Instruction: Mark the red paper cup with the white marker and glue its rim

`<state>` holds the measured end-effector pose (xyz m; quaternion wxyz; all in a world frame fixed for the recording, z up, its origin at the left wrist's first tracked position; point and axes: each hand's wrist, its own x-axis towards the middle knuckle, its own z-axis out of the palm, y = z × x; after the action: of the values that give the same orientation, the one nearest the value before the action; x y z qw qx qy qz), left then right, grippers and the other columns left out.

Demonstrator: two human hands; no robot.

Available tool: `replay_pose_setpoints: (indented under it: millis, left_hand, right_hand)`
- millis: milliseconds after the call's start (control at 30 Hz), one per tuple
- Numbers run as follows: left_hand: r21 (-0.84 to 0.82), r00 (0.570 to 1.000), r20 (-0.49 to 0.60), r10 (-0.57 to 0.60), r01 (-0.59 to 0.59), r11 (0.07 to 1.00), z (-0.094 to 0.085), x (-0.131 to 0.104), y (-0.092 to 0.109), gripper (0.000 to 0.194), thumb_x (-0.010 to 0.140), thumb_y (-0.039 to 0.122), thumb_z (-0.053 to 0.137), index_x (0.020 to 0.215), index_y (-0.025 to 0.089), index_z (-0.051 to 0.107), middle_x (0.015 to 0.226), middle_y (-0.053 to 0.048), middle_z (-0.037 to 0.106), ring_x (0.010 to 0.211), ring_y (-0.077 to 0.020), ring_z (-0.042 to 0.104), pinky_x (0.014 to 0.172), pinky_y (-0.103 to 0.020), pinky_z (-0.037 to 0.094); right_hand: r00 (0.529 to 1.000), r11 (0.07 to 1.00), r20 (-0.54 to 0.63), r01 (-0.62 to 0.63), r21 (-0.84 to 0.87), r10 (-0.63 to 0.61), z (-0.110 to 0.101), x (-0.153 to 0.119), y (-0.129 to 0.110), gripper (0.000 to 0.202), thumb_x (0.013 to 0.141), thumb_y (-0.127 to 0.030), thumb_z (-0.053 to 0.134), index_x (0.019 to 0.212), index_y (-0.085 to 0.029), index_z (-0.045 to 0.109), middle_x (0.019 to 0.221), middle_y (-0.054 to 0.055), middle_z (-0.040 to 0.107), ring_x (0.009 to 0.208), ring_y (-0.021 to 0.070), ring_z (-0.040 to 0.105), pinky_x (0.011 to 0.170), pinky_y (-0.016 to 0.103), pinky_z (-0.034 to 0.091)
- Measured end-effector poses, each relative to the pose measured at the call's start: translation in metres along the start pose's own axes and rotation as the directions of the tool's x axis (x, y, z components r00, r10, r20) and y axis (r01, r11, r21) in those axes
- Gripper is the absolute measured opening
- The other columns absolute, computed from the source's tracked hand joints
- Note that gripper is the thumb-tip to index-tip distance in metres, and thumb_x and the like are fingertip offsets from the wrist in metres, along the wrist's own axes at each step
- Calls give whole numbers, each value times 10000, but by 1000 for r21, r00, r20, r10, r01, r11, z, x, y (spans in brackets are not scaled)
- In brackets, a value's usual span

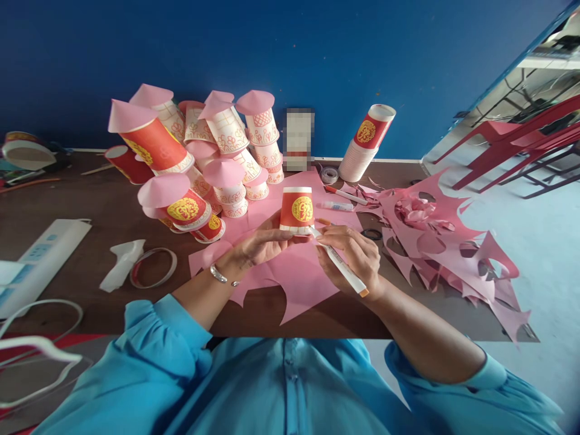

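Observation:
A red paper cup (294, 208) with a yellow round emblem stands upside down in my left hand (267, 238), whose thumb and fingers close around its lower rim. My right hand (351, 254) grips a white marker (339, 266) with an orange end cap. The marker's tip touches or nearly touches the cup's rim at the lower right. Beneath both hands lies a sheet of pink paper (303, 284) with curved cut-outs along its edge.
Several decorated cups with pink cone tops (224, 172) crowd the back left. A cup stack (357, 160) leans at the back right, near a tape roll (329, 175) and glue stick (336, 206). Pink paper scraps (453, 254) cover the right side; a power strip (45, 254) lies left.

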<state>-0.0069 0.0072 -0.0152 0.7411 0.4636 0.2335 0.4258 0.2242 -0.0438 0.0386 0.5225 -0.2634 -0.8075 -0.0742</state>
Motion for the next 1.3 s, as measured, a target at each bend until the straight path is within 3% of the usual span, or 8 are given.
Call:
replay_pose_setpoints:
  millis: [133,267,367,533,667,900,1033,1300]
  left_hand:
    - [46,998,35,43,-45,998,2,0,2,257,944,399,896,1156,257,861,1230,-78,909,1301,-318,840,1201,-483,630]
    - [28,996,88,-4,2,1000,9,0,8,430,917,375,944,1316,276,819,1314,-90,889,1317,-331,831,1174,-479,632]
    - [37,997,56,-46,44,998,14,0,11,606,872,289,993,1428,286,753,1353,-93,877,1262,-314,842,1080,-430,650]
    - [-85,1000,-14,-14,13,996,11,3,9,583,858,273,981,1404,261,775,1180,-79,904,1106,-278,869,982,-397,672]
    - [-171,999,-31,-6,0,985,11,5,10,617,854,272,956,1445,258,779,1260,-100,908,1206,-318,865,1055,-445,679]
    - [-160,999,-45,-21,14,987,17,5,13,668,826,225,959,1470,238,781,1340,-110,895,1292,-358,851,1156,-469,652]
    - [-117,1000,5,-25,26,993,14,1,8,749,819,269,983,1527,249,737,1336,-126,895,1294,-354,852,1184,-493,644]
    - [-156,1000,3,-8,8,988,10,4,8,655,874,259,912,1510,246,752,1222,-117,921,1236,-355,873,1110,-493,678]
  right_hand:
    - [1000,1000,30,-6,6,6,2,-2,-1,239,1056,-104,691,1241,-254,697,973,50,869,848,223,871,785,325,713]
    - [999,1000,43,-16,5,16,5,-6,-3,216,1054,-115,707,1229,-242,704,964,51,869,842,206,869,756,289,693]
    - [999,1000,35,-21,2,21,5,-7,-4,238,1048,-115,705,1240,-256,710,956,33,872,838,202,874,772,292,708]
    - [1000,1000,-18,-12,-19,12,4,-4,-2,182,1074,-145,704,1215,-261,709,984,47,876,904,230,903,806,343,757]
    - [999,999,-2,-33,4,33,5,-4,-1,146,1093,-136,694,1193,-243,702,992,70,871,1011,255,917,896,381,776]
    - [1000,994,12,-16,106,14,12,-12,0,210,1068,-119,723,1244,-232,712,1016,75,884,1056,263,920,994,394,767]
    - [1000,994,15,-6,108,5,11,-11,-1,193,1077,-131,723,1241,-232,709,1044,88,891,1059,255,920,930,362,774]
    - [1000,996,-12,-7,90,8,8,-9,-2,196,1083,-146,724,1256,-236,712,1091,96,899,993,239,921,869,333,773]
